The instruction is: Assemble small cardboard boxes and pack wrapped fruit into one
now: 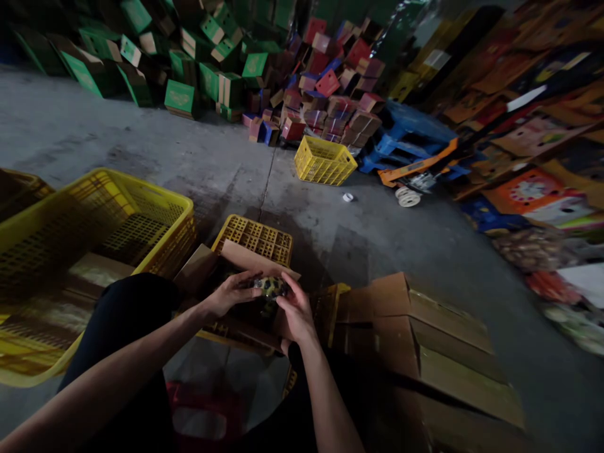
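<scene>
big yellow crate [175, 242] left of the open box [255, 257], left hand [229, 294] gripping one end of some dark green speckly thing [271, 287] over the box, right hand [297, 308] gripping the other, brown cartons [453, 346] right of the box

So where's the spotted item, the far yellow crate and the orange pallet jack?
Spotted item [272, 287], head view, visible top.
Far yellow crate [323, 168], head view, front wall.
Orange pallet jack [419, 166], head view, orange frame.

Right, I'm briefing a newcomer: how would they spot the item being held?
Right of the large yellow crate, an open cardboard box sits between the person's knees. Above it, the left hand and right hand hold a small rounded item. Glossy and yellow-green with dark spots, it stands out from the box's plain brown flaps.
</scene>
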Available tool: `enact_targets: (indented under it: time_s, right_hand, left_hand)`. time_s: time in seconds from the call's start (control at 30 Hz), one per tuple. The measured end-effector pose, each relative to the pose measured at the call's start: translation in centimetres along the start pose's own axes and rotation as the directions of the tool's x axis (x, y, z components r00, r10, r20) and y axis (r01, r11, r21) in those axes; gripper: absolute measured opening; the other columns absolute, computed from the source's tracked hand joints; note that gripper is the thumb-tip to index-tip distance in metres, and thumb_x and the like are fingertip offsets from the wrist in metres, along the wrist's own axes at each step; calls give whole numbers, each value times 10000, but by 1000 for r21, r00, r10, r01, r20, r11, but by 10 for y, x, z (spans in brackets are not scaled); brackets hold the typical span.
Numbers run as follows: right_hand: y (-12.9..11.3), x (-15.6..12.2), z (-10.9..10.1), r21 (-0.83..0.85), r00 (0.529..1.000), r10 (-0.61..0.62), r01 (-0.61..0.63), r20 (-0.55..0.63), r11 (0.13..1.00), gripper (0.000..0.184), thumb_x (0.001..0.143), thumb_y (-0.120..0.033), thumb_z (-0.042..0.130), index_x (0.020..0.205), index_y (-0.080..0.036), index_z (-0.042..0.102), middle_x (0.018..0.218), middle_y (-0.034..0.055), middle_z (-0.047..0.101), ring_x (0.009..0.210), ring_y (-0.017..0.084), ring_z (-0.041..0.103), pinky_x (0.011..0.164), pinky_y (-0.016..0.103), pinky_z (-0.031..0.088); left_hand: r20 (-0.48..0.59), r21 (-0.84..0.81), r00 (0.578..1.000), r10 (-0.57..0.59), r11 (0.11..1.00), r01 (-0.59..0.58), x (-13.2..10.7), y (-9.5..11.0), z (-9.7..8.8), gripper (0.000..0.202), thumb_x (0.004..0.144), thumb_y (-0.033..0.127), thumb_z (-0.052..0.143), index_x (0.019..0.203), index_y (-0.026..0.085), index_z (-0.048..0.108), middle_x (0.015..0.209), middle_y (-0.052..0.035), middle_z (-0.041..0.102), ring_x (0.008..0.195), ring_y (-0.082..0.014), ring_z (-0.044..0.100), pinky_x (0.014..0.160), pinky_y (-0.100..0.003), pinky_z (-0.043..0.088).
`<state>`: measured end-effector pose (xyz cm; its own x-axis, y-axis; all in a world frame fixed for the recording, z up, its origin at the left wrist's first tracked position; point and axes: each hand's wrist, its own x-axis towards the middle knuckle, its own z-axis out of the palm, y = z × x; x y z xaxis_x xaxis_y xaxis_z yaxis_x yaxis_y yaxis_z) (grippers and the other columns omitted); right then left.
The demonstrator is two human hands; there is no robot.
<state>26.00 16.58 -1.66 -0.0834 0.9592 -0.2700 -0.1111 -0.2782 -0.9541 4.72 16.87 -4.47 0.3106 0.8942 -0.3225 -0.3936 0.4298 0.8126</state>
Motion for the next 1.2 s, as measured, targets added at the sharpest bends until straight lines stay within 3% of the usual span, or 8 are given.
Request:
enact_targets:
  time_s: [0.13, 0.23, 0.4, 0.57, 0.63, 0.83, 1.0, 1.2]
  right_hand:
    - [-2, 0, 0, -12, 999, -37, 38, 7, 999, 721, 717, -219, 757, 1409, -344, 602, 1478, 0, 604, 1390, 269, 530, 1193, 469, 381]
    - [-1, 2, 1, 77, 999, -39, 39, -4, 996, 736, 734, -247, 781, 1425, -388, 572, 1514, -13, 570, 1438, 252, 481, 1175, 449, 406]
    - [3, 5, -2, 169, 990, 105, -88, -96, 982, 534, 750, -454, 830, 1253, -330, 700, 1289, 44, 727, 1197, 268, 675, 912, 399, 589]
    - [1, 3, -3, 136, 993, 107, -99, -58, 986, 455, 728, -464, 857, 1123, -259, 762, 1113, 54, 785, 993, 233, 735, 782, 327, 599]
    - [0, 2, -3, 134, 996, 79, -73, -41, 988, 429, 738, -455, 853, 1109, -259, 767, 1127, 52, 784, 990, 226, 735, 789, 319, 596]
    - [0, 2, -1, 124, 999, 28, -24, -31, 992, 396, 754, -482, 835, 1072, -252, 776, 1189, 70, 771, 1028, 260, 737, 829, 368, 602]
    - [-6, 0, 0, 71, 998, 32, -36, 47, 997, 424, 810, -483, 796, 1197, -319, 735, 1347, 42, 705, 1219, 259, 665, 963, 407, 559]
    - [-1, 0, 0, 4, 998, 57, -57, 32, 998, 429, 807, -569, 774, 1125, -281, 777, 1197, 64, 775, 1096, 269, 724, 949, 415, 560]
  left_hand:
    - [-21, 3, 999, -38, 999, 38, 0, 1, -1, 666, 653, 386, 944, 1253, 217, 708, 1208, -80, 738, 1108, -292, 694, 989, -462, 549]
    - [-38, 13, 999, 13, 1000, -13, 1, 1, 0, 644, 640, 383, 948, 1214, 197, 723, 1143, -73, 749, 1052, -275, 700, 974, -449, 549]
    - [-21, 146, 990, 140, 980, -136, 1, 5, 3, 559, 660, 349, 931, 1163, 185, 749, 1107, -73, 758, 1064, -269, 681, 1023, -411, 493]
    - [0, 176, 990, 143, 974, -141, -2, 6, 4, 839, 690, 305, 919, 1452, 273, 569, 1217, -70, 722, 1167, -268, 639, 1071, -405, 449]
    - [-15, 145, 994, 105, 984, -101, -2, 4, 4, 885, 699, 311, 916, 1491, 281, 524, 1257, -79, 709, 1204, -271, 625, 1085, -411, 438]
    - [-16, 128, 994, 108, 986, -105, 1, 2, 5, 690, 672, 345, 926, 1308, 242, 678, 1231, -73, 726, 1199, -287, 626, 1061, -386, 454]
    - [-64, 206, 985, 159, 968, -143, 1, 6, 6, 814, 618, 343, 954, 1355, 225, 628, 1167, -75, 722, 1092, -276, 646, 976, -375, 490]
    - [-17, 245, 982, 190, 953, -180, -1, 10, 11, 866, 622, 359, 955, 1393, 217, 587, 1099, -63, 729, 1012, -251, 666, 968, -372, 484]
